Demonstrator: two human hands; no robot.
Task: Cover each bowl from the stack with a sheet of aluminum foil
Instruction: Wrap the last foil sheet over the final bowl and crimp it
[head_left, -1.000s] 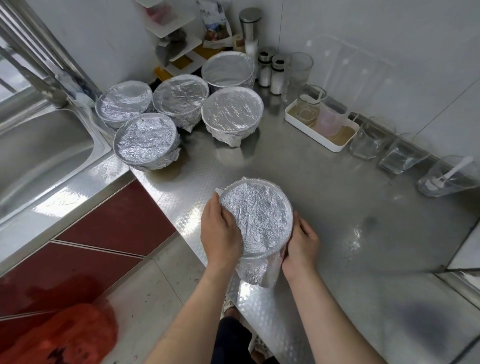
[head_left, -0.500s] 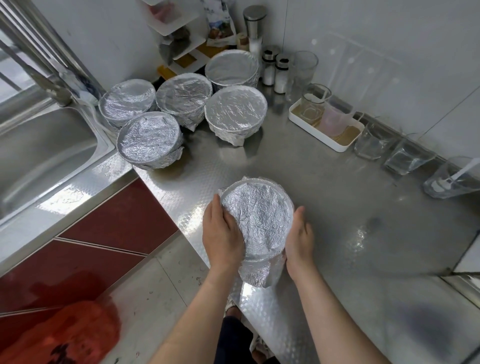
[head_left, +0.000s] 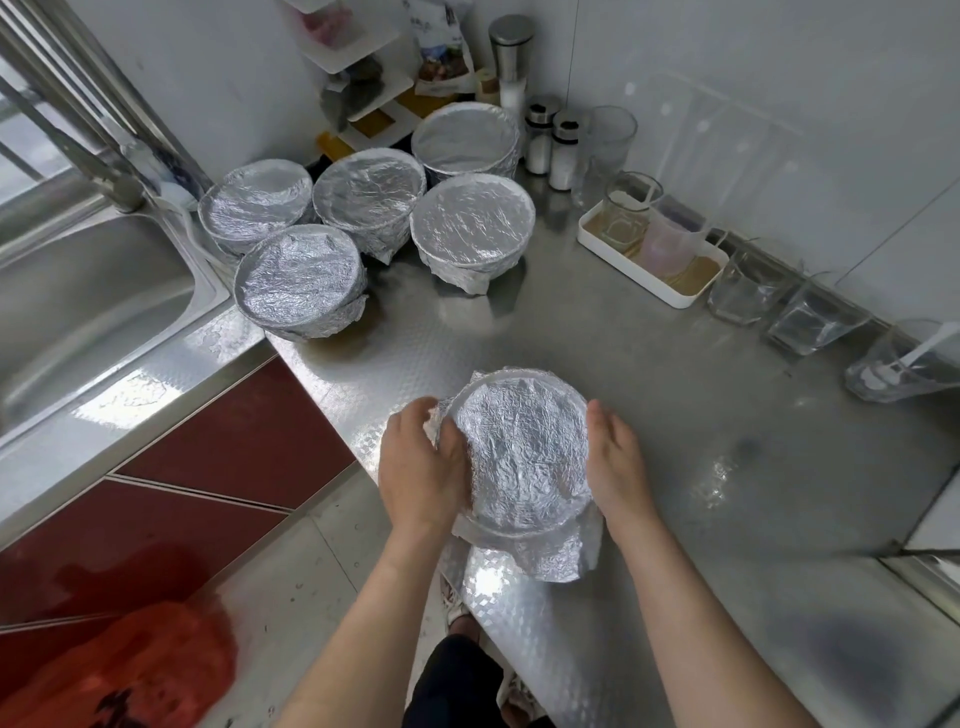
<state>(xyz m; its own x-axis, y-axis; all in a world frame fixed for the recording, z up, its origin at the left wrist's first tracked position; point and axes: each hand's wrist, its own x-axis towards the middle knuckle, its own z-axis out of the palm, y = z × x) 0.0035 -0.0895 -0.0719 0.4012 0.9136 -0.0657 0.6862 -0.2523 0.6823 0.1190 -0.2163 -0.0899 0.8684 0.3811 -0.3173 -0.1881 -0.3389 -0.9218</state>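
Observation:
A bowl wrapped in crinkled aluminum foil (head_left: 524, 457) stands on the steel counter (head_left: 701, 415) near its front edge. My left hand (head_left: 421, 467) presses the foil against the bowl's left side, fingers curled over the rim. My right hand (head_left: 615, 460) lies flat against the bowl's right side. A loose flap of foil hangs at the bowl's near side. Several more foil-covered bowls (head_left: 472, 228) sit in a cluster at the back left of the counter.
A steel sink (head_left: 88, 312) with a tap lies to the left. A white tray (head_left: 652, 260) with jars, several glass cups (head_left: 748, 291), shakers (head_left: 563, 150) and a corner rack line the back wall. A red bag (head_left: 114, 670) is on the floor.
My left hand slid up the bowl's left side toward the far rim. My right hand moved up the right side and flattened. The bowl stayed in place.

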